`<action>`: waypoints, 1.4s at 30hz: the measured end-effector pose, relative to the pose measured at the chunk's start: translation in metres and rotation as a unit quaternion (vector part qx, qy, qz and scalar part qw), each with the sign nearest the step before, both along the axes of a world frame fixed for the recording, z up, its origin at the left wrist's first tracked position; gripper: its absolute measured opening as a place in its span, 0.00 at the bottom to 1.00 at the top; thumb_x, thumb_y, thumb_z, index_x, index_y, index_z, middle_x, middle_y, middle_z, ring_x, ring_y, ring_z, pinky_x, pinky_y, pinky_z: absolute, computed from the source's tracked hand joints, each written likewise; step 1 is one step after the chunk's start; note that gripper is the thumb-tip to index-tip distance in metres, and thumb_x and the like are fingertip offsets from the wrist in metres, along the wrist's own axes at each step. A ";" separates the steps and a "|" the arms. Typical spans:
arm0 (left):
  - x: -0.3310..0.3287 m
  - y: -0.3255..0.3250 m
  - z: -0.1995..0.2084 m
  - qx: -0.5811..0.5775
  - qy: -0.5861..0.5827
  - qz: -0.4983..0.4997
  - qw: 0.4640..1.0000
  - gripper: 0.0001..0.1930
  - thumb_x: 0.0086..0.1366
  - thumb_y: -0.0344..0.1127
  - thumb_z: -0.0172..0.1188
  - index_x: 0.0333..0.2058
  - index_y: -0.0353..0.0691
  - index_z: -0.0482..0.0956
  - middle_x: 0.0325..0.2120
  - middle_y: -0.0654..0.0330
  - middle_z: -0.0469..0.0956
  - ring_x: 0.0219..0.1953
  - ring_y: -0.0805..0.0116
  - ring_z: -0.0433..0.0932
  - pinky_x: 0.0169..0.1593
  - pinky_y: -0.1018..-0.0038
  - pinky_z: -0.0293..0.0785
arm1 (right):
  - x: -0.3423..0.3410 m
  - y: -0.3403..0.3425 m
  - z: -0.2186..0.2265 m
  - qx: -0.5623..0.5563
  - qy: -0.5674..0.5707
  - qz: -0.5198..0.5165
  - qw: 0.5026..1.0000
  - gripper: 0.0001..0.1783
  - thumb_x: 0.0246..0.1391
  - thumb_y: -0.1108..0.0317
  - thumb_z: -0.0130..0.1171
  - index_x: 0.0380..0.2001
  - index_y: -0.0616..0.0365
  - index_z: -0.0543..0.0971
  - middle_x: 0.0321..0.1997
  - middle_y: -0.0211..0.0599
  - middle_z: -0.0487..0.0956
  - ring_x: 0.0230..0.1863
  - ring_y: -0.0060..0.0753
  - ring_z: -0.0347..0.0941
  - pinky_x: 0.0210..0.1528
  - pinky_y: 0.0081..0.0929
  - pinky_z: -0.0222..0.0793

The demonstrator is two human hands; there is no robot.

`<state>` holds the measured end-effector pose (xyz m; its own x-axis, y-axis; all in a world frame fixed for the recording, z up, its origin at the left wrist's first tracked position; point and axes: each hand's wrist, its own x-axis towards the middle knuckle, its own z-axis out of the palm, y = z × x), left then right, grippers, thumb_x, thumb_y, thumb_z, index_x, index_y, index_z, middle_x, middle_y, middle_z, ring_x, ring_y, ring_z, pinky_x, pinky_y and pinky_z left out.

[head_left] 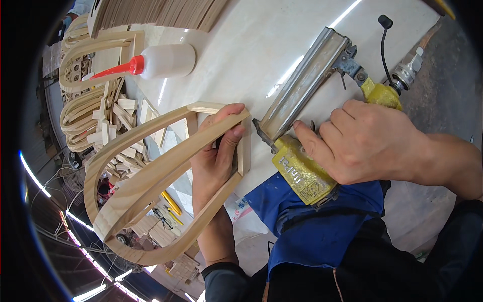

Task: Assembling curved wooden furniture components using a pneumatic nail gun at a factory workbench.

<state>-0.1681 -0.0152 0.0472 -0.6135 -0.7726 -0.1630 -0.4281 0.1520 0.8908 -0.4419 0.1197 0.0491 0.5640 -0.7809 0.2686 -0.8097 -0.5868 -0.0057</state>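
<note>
One wooden frame in left hand, nailer in right hand

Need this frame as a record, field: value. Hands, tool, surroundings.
Left hand: gripping curved pale-wood frame
Right hand: around yellow-and-silver metal nail gun
Work surface: glossy white table
On it: red-nozzled translucent white plastic bottle
Upper edge: stack of thin brown wooden strips
Left side: loose pale rectangular wood blocks

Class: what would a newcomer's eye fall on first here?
First, the yellow air tool in the right hand, right of centre. Next, the curved wooden frame gripped by the left hand, left of centre. Then, upper left, a white bottle with a red nozzle on the pale table.
</note>
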 end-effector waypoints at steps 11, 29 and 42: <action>0.002 -0.001 0.001 0.013 -0.004 -0.006 1.000 0.15 0.76 0.24 0.67 0.59 0.36 0.87 0.51 0.57 0.86 0.49 0.67 0.81 0.56 0.73 0.77 | 0.006 -0.002 -0.006 -0.012 -0.002 -0.001 1.000 0.14 0.60 0.71 0.67 0.48 0.65 0.90 0.22 0.31 0.74 0.21 0.26 0.66 0.29 0.24 0.63; -0.002 0.002 0.005 0.019 -0.015 -0.002 1.000 0.14 0.78 0.25 0.65 0.59 0.36 0.87 0.54 0.57 0.85 0.52 0.66 0.81 0.59 0.72 0.77 | 0.004 0.002 -0.005 -0.023 -0.002 0.000 1.000 0.14 0.63 0.69 0.68 0.48 0.65 0.90 0.22 0.31 0.73 0.21 0.24 0.65 0.28 0.23 0.63; -0.002 0.004 0.005 0.006 -0.011 -0.017 1.000 0.13 0.79 0.25 0.64 0.59 0.36 0.86 0.56 0.57 0.86 0.53 0.66 0.82 0.59 0.72 0.78 | 0.005 0.004 -0.004 -0.021 0.001 -0.015 1.000 0.14 0.66 0.66 0.68 0.49 0.64 0.90 0.22 0.29 0.72 0.21 0.24 0.64 0.28 0.23 0.64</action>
<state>-0.1701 -0.0110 0.0526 -0.6350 -0.7497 -0.1862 -0.4419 0.1549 0.8836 -0.4368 0.1239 0.0448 0.5414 -0.7851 0.3009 -0.8268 -0.5622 0.0208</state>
